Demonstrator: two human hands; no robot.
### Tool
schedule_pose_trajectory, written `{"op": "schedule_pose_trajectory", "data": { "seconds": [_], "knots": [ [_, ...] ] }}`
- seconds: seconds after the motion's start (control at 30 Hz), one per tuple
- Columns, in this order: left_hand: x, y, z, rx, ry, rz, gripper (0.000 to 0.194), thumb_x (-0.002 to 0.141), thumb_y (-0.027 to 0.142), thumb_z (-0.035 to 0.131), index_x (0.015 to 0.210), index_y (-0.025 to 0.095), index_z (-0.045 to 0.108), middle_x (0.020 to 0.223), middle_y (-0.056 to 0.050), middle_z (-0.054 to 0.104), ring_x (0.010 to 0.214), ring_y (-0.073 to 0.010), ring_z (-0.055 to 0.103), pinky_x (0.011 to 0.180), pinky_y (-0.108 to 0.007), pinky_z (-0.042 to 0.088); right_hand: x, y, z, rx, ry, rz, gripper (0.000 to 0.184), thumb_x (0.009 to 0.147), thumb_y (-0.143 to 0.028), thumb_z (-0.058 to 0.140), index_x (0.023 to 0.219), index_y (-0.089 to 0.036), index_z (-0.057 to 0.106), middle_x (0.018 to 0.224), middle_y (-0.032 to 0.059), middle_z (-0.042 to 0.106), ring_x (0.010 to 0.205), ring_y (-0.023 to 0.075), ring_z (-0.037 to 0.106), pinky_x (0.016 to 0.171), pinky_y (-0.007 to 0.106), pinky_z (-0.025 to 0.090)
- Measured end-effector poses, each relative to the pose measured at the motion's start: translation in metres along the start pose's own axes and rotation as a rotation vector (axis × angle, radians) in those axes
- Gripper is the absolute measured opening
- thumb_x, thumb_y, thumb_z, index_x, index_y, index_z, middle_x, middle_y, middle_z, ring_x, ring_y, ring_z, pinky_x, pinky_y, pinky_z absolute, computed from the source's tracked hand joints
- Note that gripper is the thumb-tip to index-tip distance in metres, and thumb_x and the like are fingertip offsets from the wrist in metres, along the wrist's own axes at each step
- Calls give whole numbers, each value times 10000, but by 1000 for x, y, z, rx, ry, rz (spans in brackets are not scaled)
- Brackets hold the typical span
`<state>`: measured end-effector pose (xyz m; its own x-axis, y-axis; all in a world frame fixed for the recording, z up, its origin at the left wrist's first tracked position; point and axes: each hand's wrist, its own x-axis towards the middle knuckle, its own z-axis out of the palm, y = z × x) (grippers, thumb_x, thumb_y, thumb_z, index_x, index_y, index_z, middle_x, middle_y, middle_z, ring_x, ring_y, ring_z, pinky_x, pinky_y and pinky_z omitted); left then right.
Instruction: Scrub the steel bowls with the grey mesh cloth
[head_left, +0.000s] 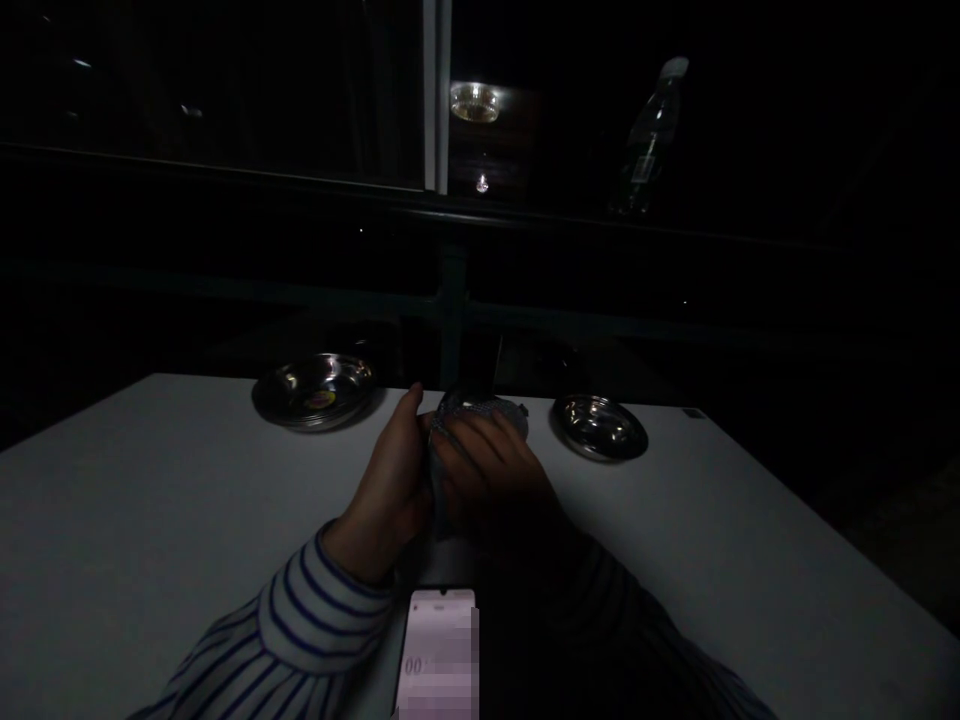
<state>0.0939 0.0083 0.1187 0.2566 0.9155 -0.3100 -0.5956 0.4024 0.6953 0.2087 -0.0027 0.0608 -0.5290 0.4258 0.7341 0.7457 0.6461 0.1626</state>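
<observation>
The scene is very dark. My left hand (390, 480) and my right hand (491, 465) meet over the middle of a white table (150, 500). Both are wrapped round a greyish cloth (480, 408), and a shiny metal object seems to sit inside it, mostly hidden. My left fingers curl along the cloth's left side. My right fingers press on its top. Both sleeves are white with blue stripes.
A steel plate (315, 390) lies at the back left of the table, a smaller steel dish (600, 427) at the back right. A lit phone (439, 650) lies near the front edge. Behind are a dark window ledge and a plastic bottle (651, 135).
</observation>
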Motion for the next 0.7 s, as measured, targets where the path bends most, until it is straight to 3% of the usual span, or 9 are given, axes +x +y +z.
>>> {"op": "schedule_pose_trajectory", "data": {
  "seconds": [0.2, 0.4, 0.7],
  "knots": [
    [4, -5, 0, 8, -32, -9, 429, 879, 399, 329, 620, 143, 555, 422, 2, 508, 373, -107, 498, 368, -193, 339, 1, 4, -2, -13, 3, 51, 396, 884, -268, 376, 1219, -101, 508, 1234, 110, 539, 1176, 241, 420, 1020, 449, 307],
    [2, -16, 1, 148, 21, -70, 474, 795, 554, 415, 554, 159, 519, 387, 22, 453, 318, -103, 439, 367, -215, 327, 2, 16, -2, 61, 20, 297, 404, 888, -242, 319, 1178, -53, 528, 1209, 162, 531, 1144, 239, 452, 972, 404, 386],
    [1, -4, 2, 33, 35, 19, 434, 866, 446, 339, 730, 139, 615, 467, -19, 565, 429, -140, 550, 384, -219, 354, 2, -6, 3, -55, -3, 71, 433, 883, -265, 355, 1257, -75, 462, 1289, 129, 500, 1227, 252, 395, 1036, 442, 288]
  ]
}}
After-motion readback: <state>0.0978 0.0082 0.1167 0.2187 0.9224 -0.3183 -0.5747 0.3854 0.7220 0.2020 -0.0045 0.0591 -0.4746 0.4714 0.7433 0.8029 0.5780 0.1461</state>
